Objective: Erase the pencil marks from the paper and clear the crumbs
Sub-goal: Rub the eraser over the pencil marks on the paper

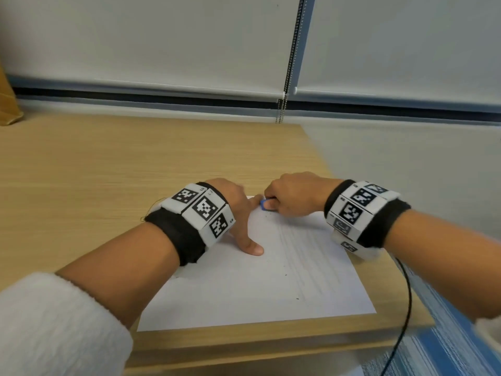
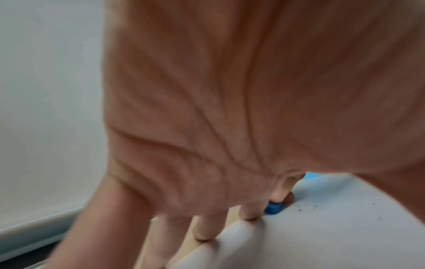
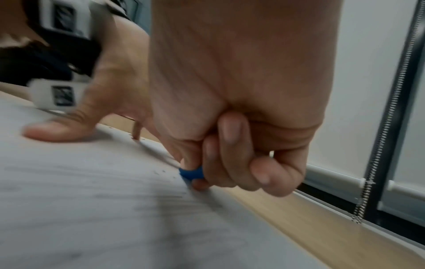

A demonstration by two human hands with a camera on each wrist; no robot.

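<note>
Wooden desk under a window with lowered white roller blinds; bead chain hangs between the two blinds. Nearest the body: white fuzzy sleeve on the left forearm, black cable trailing off the right side of the desk. White paper lies flat at the near desk edge, faint grey pencil lines across its right half, dark crumbs scattered on it. Left hand spread, fingers straight, thumb and fingertips pressing the paper's left and far edge; nothing held. Right hand curled, pinching a small blue eraser between thumb and fingers; eraser is down on the paper at its far edge, just beside the left fingertips. Both wrists carry black bands with square black-and-white markers.
</note>
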